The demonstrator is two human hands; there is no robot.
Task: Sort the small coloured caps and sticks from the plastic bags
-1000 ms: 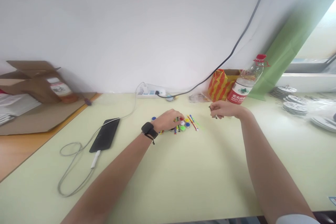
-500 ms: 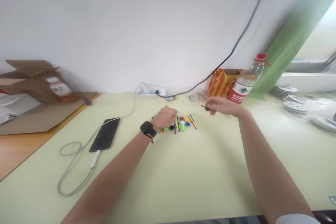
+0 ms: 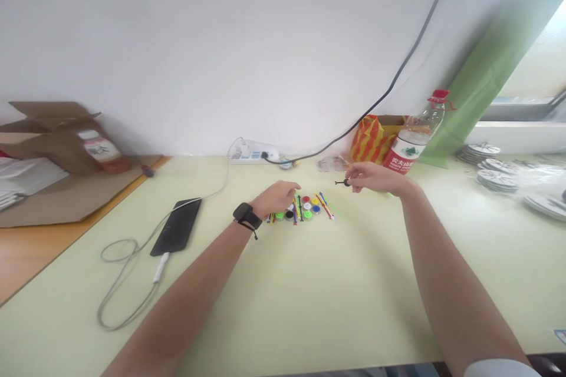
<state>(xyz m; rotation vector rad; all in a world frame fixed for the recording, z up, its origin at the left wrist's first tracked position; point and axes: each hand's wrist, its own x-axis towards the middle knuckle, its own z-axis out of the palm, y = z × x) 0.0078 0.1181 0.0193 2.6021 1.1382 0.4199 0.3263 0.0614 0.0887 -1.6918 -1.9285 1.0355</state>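
Head view, small black piece (image 3: 345, 182), slender, partly rounded

we count one left hand (image 3: 275, 199), one right hand (image 3: 369, 178), one held black piece (image 3: 346, 182), one black phone (image 3: 177, 228), one power strip (image 3: 252, 158), one striped bag (image 3: 369, 140) and two bottles (image 3: 403, 152). we also make out two green discs (image 3: 308, 215), one black disc (image 3: 289, 215), one red disc (image 3: 306, 199), one yellow disc (image 3: 315, 202) and one blue disc (image 3: 315, 210); the thin rods (image 3: 326, 207) overlap too much for us to number.

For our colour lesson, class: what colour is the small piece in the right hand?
The small piece is black; head view shows it.
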